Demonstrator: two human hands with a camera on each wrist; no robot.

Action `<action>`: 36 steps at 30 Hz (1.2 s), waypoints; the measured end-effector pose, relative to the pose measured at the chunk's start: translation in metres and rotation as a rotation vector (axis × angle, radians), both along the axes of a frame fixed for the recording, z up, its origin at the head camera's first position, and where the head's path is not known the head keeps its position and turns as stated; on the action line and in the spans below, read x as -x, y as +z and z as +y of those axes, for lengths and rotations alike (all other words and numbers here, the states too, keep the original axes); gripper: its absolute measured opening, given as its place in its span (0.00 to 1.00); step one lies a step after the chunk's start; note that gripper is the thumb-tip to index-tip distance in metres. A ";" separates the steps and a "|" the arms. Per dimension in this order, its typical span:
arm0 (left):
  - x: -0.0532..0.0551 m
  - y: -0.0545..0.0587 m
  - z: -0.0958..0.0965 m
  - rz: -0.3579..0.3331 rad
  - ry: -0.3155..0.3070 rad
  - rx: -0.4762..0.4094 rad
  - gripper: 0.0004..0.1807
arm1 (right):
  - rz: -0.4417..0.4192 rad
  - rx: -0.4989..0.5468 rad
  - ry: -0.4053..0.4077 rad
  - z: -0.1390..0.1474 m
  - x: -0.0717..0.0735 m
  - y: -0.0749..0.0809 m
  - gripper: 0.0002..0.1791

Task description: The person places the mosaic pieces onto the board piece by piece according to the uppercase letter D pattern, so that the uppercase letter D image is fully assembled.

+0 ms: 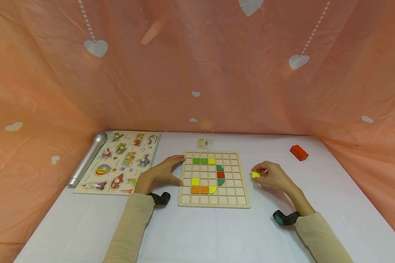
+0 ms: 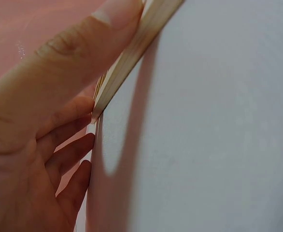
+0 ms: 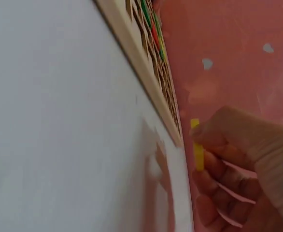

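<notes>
A wooden grid board [image 1: 228,205] lies flat on the table. In its cells sit green squares [image 1: 204,160], yellow squares [image 1: 195,181], a red square [image 1: 220,175], orange squares [image 1: 204,190], green quarter-rounds [image 1: 221,182] and a yellow quarter-round [image 1: 212,189]. My left hand [image 1: 164,171] spans the board's left edge, thumb and fingertips against it; the left wrist view shows the thumb [image 2: 83,46] on the wooden side. To the right of the board, my right hand [image 1: 272,176] pinches a thin yellow tile [image 3: 198,147] between thumb and fingers, held above the table.
Behind the board lies a small pattern card [image 1: 204,143]. At the left are a picture peg puzzle [image 1: 95,177] and a silver microphone [image 1: 88,159] along its edge. A red block [image 1: 298,152] stands at the back right. A pink curtain [image 1: 197,65] hangs behind the table.
</notes>
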State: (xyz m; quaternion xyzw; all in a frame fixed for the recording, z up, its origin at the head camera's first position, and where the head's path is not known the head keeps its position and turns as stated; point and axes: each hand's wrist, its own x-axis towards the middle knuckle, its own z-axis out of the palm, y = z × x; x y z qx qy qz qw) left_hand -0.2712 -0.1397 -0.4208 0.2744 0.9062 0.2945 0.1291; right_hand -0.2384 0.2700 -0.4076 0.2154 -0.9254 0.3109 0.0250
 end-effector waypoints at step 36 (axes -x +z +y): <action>0.001 -0.002 -0.001 0.017 -0.013 -0.039 0.52 | 0.003 0.120 0.308 -0.172 0.026 -0.018 0.07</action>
